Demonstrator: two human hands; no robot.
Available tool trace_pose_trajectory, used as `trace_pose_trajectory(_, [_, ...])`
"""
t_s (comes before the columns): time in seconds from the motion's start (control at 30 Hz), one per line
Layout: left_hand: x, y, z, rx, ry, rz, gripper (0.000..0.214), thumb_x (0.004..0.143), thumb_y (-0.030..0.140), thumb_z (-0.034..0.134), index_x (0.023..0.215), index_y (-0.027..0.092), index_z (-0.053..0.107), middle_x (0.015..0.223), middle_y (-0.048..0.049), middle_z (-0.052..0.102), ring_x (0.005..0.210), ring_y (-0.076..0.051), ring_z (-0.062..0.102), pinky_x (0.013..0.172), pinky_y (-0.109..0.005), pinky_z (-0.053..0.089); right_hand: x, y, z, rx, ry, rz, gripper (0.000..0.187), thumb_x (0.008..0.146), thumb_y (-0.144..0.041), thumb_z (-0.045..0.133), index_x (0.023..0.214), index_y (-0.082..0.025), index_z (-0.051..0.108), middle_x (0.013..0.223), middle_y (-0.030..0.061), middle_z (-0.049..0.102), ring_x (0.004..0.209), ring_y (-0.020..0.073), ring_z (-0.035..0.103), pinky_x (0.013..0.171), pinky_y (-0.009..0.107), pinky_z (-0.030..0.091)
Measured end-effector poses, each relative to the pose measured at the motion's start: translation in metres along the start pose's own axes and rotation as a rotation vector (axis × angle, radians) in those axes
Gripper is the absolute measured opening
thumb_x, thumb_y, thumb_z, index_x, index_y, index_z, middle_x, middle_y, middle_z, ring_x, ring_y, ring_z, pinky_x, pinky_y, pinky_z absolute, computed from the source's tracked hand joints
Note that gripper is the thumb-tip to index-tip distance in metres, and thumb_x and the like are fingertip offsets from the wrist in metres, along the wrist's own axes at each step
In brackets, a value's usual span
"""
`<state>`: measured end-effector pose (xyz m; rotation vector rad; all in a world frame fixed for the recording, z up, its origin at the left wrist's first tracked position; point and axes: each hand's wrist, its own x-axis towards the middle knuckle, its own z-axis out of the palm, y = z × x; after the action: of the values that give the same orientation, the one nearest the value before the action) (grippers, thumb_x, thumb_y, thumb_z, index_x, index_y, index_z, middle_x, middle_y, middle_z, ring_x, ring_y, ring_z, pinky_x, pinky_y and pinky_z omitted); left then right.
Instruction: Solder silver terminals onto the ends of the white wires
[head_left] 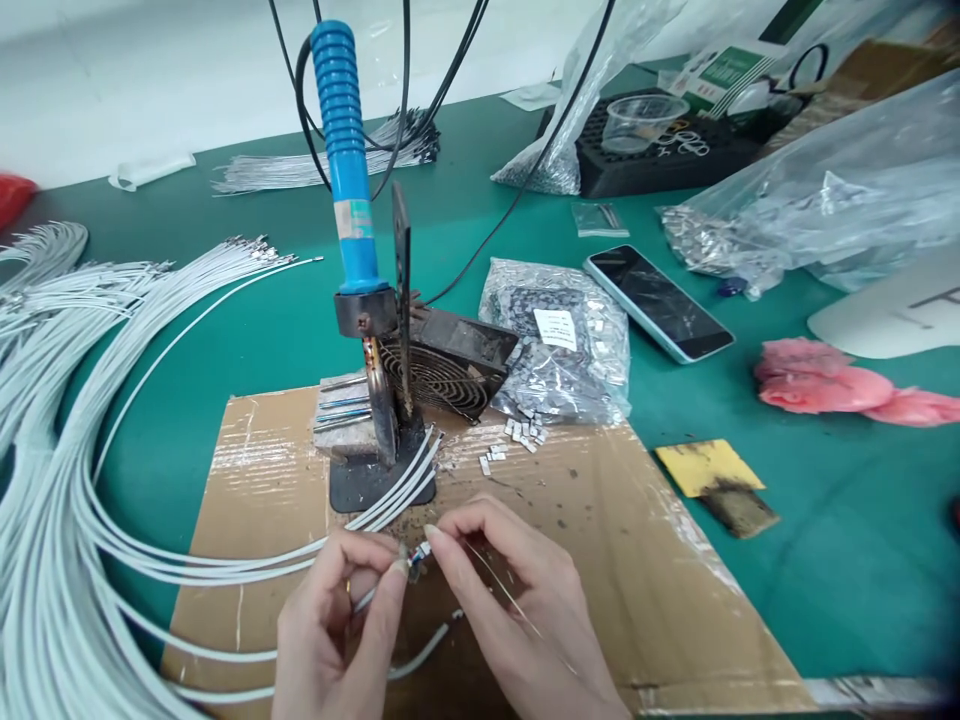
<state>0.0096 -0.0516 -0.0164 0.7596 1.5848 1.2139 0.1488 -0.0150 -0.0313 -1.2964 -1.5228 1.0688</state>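
My left hand (337,630) pinches a white cable (365,601) close to its end, where thin coloured wires are bared. Thumb and forefinger of my right hand (525,600) close on a small white connector (423,550) at those wires; whether it is joined to them I cannot tell. A thin, solder-like wire (501,584) runs across the right palm. Just beyond my hands, a soldering iron with a blue handle (345,140) stands tip down in a black stand (349,490). Several white cable ends (409,490) lie over the stand's base.
Cardboard (600,560) covers the bench under my hands. Bundled white cables (52,560) fill the left. Behind are loose connectors (525,432), a bag of parts (555,345), a small fan (442,375) and a phone (660,300). A yellow sponge (705,467) lies right.
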Motion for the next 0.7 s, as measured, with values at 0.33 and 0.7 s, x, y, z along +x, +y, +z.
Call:
trace_pose_trajectory(0.33, [-0.0064, 0.0004, -0.0012, -0.006, -0.017, 0.013, 0.03, 0.08, 0.047, 0.083, 0.075, 0.02, 0.07, 0.08, -0.0002, 0.072, 0.063, -0.009, 0.06, 0.056, -0.013, 0.044, -0.0021, -0.0015, 0.0015, 0.051, 0.038, 0.018, 0.026, 0.096, -0.029, 0.063, 0.071, -0.021, 0.063, 0.064, -0.0027, 0.058, 0.055, 0.0129, 0.052, 0.051, 0.022, 0.043])
trace_pose_trajectory(0.7, [-0.0061, -0.0022, -0.0031, -0.007, -0.039, -0.006, 0.03, 0.081, 0.046, 0.083, 0.076, 0.02, 0.07, 0.077, 0.0011, 0.069, 0.062, -0.009, 0.055, 0.056, -0.013, 0.042, -0.0059, -0.0009, 0.0024, 0.116, 0.049, 0.075, 0.025, 0.094, -0.029, 0.066, 0.071, -0.021, 0.065, 0.066, -0.002, 0.062, 0.06, 0.0134, 0.056, 0.055, 0.022, 0.043])
